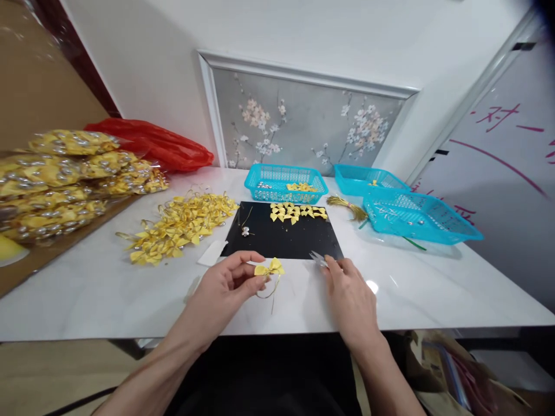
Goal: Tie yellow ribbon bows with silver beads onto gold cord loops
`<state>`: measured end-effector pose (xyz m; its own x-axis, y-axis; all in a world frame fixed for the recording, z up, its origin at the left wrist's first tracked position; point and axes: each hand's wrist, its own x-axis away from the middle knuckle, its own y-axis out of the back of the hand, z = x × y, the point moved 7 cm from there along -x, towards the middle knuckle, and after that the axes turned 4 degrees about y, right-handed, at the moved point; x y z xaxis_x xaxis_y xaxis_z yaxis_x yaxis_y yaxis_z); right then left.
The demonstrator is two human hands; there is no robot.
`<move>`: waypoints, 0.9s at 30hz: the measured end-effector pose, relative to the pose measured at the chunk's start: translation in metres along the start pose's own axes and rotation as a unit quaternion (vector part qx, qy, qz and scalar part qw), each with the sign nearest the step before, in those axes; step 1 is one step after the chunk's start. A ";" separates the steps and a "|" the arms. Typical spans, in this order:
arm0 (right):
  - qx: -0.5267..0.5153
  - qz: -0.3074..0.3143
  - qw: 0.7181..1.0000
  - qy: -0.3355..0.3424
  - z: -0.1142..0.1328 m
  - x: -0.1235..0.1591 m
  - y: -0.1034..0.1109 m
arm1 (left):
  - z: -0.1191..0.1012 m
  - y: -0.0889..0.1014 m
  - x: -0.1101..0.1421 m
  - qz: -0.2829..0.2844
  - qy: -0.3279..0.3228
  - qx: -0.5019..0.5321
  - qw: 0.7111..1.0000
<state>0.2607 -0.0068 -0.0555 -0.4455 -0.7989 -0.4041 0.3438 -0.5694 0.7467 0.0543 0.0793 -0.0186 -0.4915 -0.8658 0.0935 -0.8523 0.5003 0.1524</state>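
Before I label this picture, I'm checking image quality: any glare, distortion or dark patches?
In the head view, a bright glare spot lies on the tabletop beside the right hand; the whiteboard edge slants, probably from wide-angle distortion; the head view's upper right corner is dark.

A white wall (260, 26) carries 1 framed panel (303, 130) with 2 clusters of pale blossom on grey. To its left lies a crumpled red plastic bag (151, 144), near brown cardboard (39, 86). At the right stands a whiteboard (498, 167) with red handwriting and 2 black pieces along its edge. Below, a beige bag (433, 375) sits right; a dark cable (82, 401) crosses the floor (52, 370) left.
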 end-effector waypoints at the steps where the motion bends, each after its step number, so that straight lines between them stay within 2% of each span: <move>1: 0.008 -0.003 1.000 0.008 -0.003 0.000 0.000 | -0.001 0.000 0.001 0.002 -0.004 -0.008 1.000; 4: 0.011 -0.017 0.999 0.034 0.000 0.001 0.002 | -0.006 -0.001 0.003 -0.004 -0.025 -0.044 0.999; 6: -0.004 -0.023 0.998 0.056 0.012 0.002 0.008 | -0.011 -0.003 0.004 -0.003 -0.045 -0.079 0.996; 9: -0.103 0.010 0.988 0.113 0.044 0.004 0.017 | -0.021 -0.009 0.008 0.012 -0.074 -0.127 0.989; 12: -0.244 0.050 0.956 0.158 0.077 0.005 0.026 | -0.030 -0.011 0.012 0.010 -0.096 -0.161 0.982; 15: -0.258 0.039 0.949 0.174 0.092 0.004 0.031 | -0.034 -0.011 0.014 -0.013 -0.100 -0.185 0.977; 20: -0.235 0.015 0.955 0.182 0.097 0.008 0.032 | -0.033 -0.008 0.017 -0.047 -0.100 -0.191 0.975; 23: -0.212 0.016 0.960 0.184 0.097 0.010 0.031 | -0.033 -0.009 0.017 -0.029 -0.101 -0.171 0.980; 25: -0.247 0.042 0.956 0.151 0.094 0.008 0.027 | -0.032 -0.005 0.016 -0.013 -0.091 -0.123 0.988; 27: -0.324 0.092 0.938 0.082 0.088 0.005 0.020 | -0.031 0.003 0.016 -0.022 -0.075 -0.060 0.995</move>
<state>0.1930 -0.0050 0.0039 -0.2148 -0.8839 -0.4154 0.8562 -0.3751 0.3552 0.0493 0.0667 0.0141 -0.4839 -0.8728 -0.0632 -0.8501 0.4518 0.2705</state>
